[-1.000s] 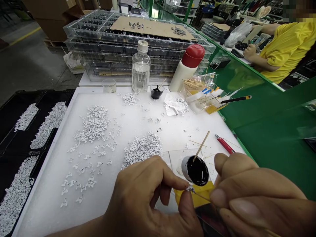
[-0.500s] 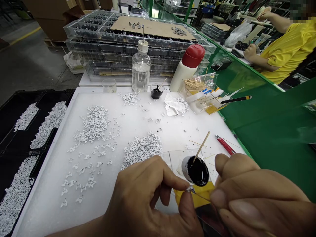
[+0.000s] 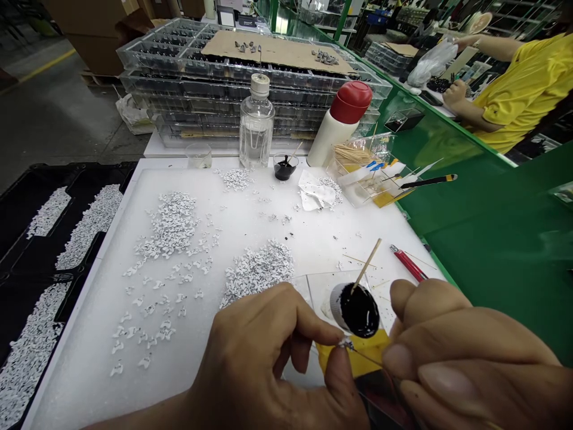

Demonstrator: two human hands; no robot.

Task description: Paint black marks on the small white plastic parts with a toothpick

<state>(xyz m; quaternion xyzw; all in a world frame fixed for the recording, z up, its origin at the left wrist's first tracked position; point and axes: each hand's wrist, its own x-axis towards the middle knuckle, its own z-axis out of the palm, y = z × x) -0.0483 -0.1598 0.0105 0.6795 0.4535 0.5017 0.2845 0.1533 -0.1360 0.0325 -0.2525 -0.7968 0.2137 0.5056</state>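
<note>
we work over a white foam board (image 3: 286,239) set on a green bench (image 3: 492,239). our left hand (image 3: 277,364) is closed, thumb and forefinger pinching a tiny white part (image 3: 344,343) just in front of a cap of black paint (image 3: 358,310). our right hand (image 3: 465,364) is closed around a thin stick (image 3: 364,357) whose tip touches that part. a toothpick (image 3: 367,264) leans in the paint cap. loose heaps of small white pieces (image 3: 172,224) lie scattered over the board, and more fill the black trays (image 3: 27,239) at its left edge. at the far edge stand a clear bottle (image 3: 256,125), a white bottle with a red cap (image 3: 342,122) and a small cup of black paint (image 3: 283,166). behind them rise stacked clear trays (image 3: 201,77) topped with cardboard (image 3: 277,51). a red-handled tool (image 3: 408,263) lies near the board's right edge. across the bench a person in a yellow shirt (image 3: 523,89) handles a plastic bag.
</note>
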